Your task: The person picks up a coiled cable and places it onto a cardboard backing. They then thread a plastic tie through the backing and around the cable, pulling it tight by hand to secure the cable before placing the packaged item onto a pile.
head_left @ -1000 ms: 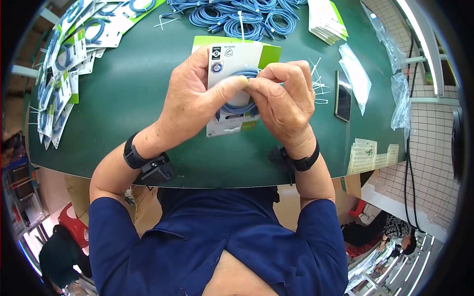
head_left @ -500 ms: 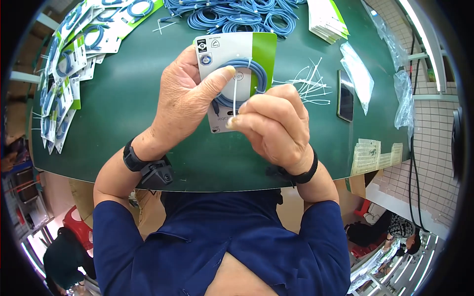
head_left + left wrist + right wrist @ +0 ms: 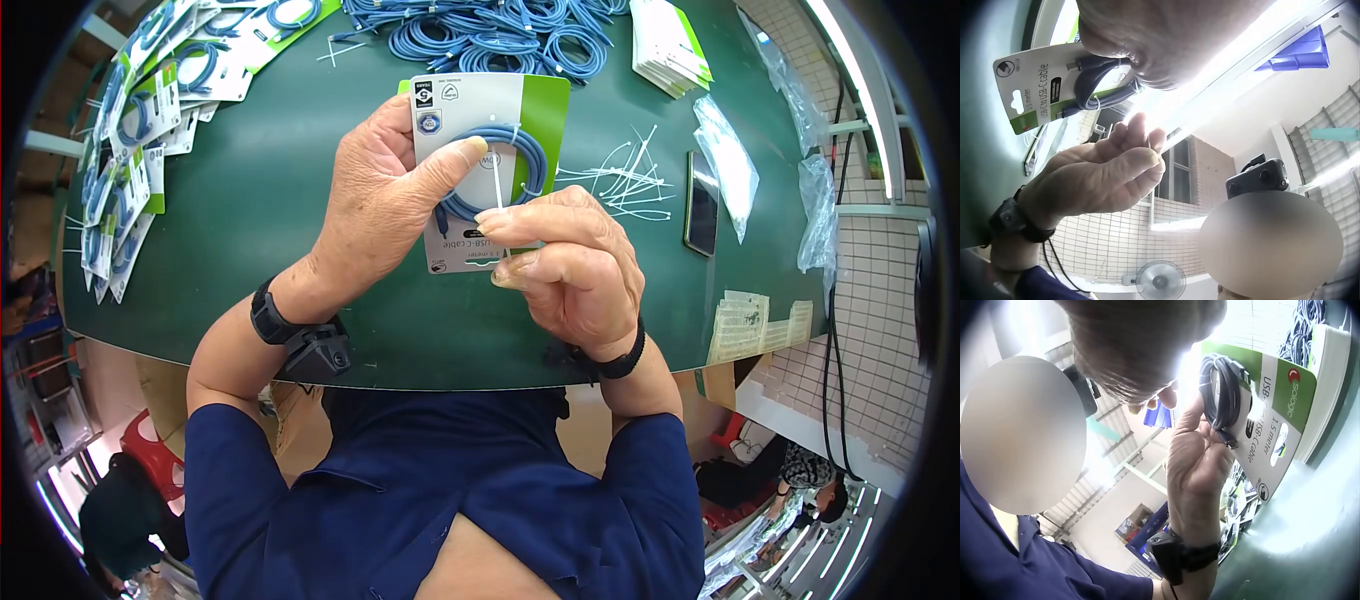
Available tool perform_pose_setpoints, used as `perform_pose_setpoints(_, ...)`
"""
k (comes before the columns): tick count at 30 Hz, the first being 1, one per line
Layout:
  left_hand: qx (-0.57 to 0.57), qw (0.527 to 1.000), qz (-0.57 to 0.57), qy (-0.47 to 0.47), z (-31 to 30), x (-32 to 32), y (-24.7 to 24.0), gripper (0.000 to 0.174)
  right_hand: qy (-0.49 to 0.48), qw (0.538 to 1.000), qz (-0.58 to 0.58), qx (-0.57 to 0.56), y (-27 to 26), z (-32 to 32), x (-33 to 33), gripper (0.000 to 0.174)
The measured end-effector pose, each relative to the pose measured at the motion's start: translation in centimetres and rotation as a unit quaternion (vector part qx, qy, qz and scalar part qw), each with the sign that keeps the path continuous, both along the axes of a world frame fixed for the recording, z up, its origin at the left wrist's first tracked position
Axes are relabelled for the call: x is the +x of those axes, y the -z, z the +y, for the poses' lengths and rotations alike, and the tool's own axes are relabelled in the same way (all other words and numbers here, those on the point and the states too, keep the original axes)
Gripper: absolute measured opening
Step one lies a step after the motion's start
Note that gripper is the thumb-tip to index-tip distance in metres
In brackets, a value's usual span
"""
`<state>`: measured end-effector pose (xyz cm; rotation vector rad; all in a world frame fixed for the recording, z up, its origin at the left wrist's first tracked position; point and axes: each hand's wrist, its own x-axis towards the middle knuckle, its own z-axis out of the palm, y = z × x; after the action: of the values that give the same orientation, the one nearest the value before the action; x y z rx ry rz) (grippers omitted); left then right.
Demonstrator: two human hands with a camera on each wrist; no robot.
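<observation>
My left hand [image 3: 378,195] grips a white and green cardboard package card [image 3: 541,100], its thumb pressing a coiled blue USB-C cable [image 3: 533,152] onto the front. Thin white ties bind the coil. A white cable tie [image 3: 497,182] extends from beneath the left thumb toward my body, its lower part pinched between the thumb and fingers of my right hand [image 3: 585,262]. From the right wrist view, the left palm supports the card [image 3: 1275,419] from the coil side. A cable plug [image 3: 1074,65] shows beside the printed text in the left wrist view.
Loose white cable ties [image 3: 632,182] lie right of the card, beside a phone [image 3: 700,212] and a plastic bag [image 3: 728,165]. Coiled blue cables [image 3: 500,38] are heaped at the back, near a stack of cards [image 3: 664,45]. Cards with cables [image 3: 130,130] are piled at left.
The hands were together over the coil; my right hand has since drawn toward my body with the cable tie, then shifted slightly right. My left hand keeps hold of the card, now facing up more fully.
</observation>
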<state>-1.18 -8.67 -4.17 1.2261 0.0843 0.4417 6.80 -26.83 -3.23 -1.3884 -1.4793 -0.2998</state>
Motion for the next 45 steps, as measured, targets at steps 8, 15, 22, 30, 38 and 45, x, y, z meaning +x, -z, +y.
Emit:
perform_pose_setpoints(8, 0.006, 1.000, 0.009, 0.005, -0.2, 0.1, 0.4, 0.025, -0.019, 1.000, -0.005, -0.015, 0.0, 0.2, -0.2, 0.028)
perform_pose_setpoints(15, 0.029, 1.000, 0.010, 0.002, -0.2, 0.1, 0.7, 0.024, -0.003, 0.999, 0.029, 0.032, 1.2, 0.8, 0.2, 0.023)
perform_pose_setpoints(22, 0.075, 0.997, 0.018, 0.008, -0.4, -0.2, 1.0, 0.026, 0.067, 0.996, -0.057, 0.008, 1.4, 0.8, 1.5, 0.024)
perform_pose_setpoints(30, 0.069, 0.997, 0.036, 0.029, -1.3, -0.2, 1.6, 0.030, 0.065, 0.911, 0.399, 0.087, 0.9, 0.7, 0.6, 0.020)
perform_pose_setpoints(38, 0.088, 0.995, 0.040, 0.025, -1.3, 0.0, 2.1, 0.032, 0.142, 0.990, -0.023, 0.011, 1.0, 0.6, 3.1, 0.024)
perform_pose_setpoints(45, 0.087, 0.995, 0.049, 0.024, -1.2, -0.1, 2.0, 0.032, 0.127, 0.986, -0.111, -0.002, 1.5, 0.3, 3.2, 0.032)
